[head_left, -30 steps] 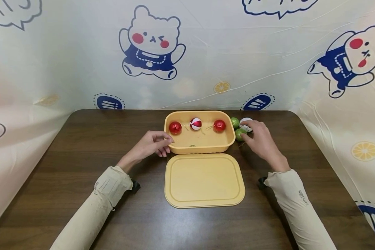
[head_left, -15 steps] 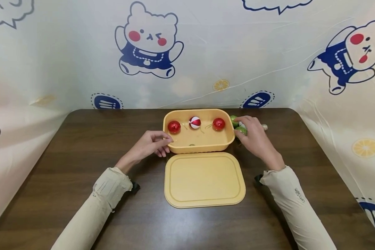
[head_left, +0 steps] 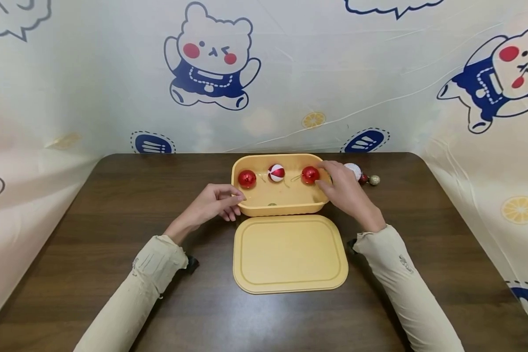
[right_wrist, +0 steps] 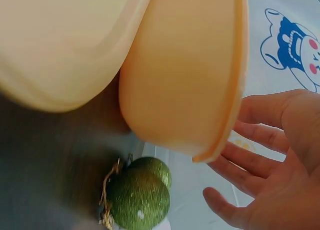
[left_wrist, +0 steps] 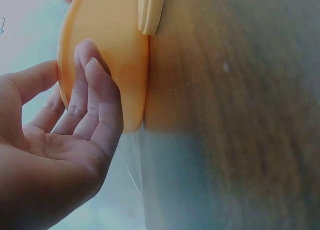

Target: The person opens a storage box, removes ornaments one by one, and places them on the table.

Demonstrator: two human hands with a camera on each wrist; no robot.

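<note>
A yellow lidless box (head_left: pixel 286 211) stands near the table's far side. Inside are two red Christmas baubles (head_left: pixel 247 179) and a red-and-white striped bauble (head_left: pixel 276 172). My left hand (head_left: pixel 213 201) grips the box's left front corner, thumb at the rim and other fingers along the outer wall in the left wrist view. My right hand (head_left: pixel 347 190) reaches over the box's right end, thumb and index fingertips at the right-hand red bauble (head_left: pixel 310 175). In the right wrist view its fingers are spread and partly hidden behind the rim. Green glitter baubles (right_wrist: pixel 139 197) lie beside the box there.
A flat yellow lid (head_left: pixel 290 254) lies directly in front of the box. Right of the right hand are a white bauble (head_left: pixel 353 170), a small dark red one (head_left: pixel 363 179) and a small gold one (head_left: pixel 374 180). A printed curtain (head_left: pixel 286 73) hangs behind the table.
My right hand has moved left from the green and white baubles to over the box's right end, uncovering the small gold and dark red baubles. The left hand stays at the box corner.
</note>
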